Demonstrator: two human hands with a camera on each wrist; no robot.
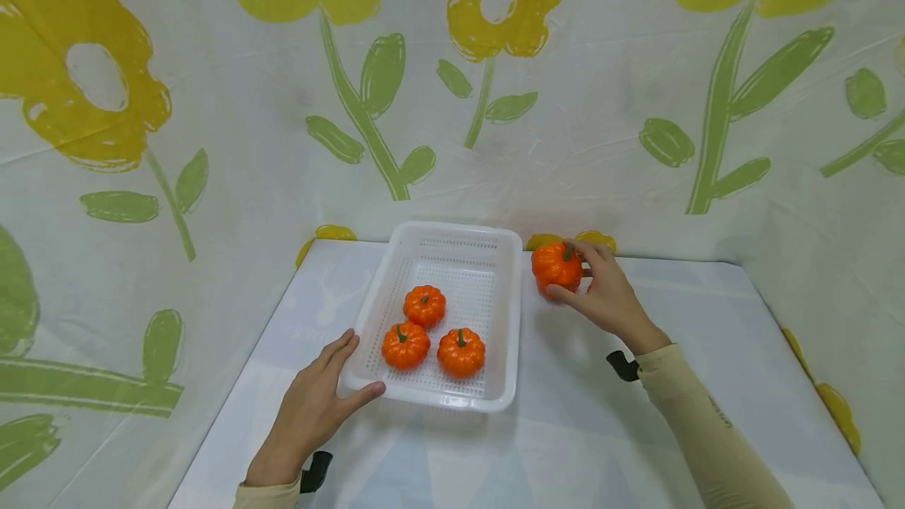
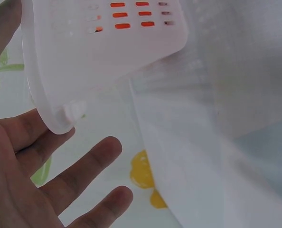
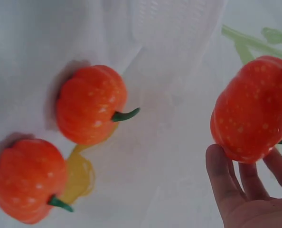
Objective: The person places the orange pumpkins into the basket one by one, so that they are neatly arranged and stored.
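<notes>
My right hand grips a small orange pumpkin with a green stem, right of the basket's far end. In the right wrist view the held pumpkin is raised above the table, fingertips against its side. Two more pumpkins, one nearer and one lower left, sit on the table; in the head view the hand mostly hides them. My left hand touches the near-left corner of a white plastic basket, fingers spread and fairly straight. Inside lie three pumpkins on the basket's perforated floor.
The pale table runs up to a white cloth backdrop printed with yellow flowers and green leaves. More cloth hangs along both sides. A black strap piece shows at the right wrist, another at the left.
</notes>
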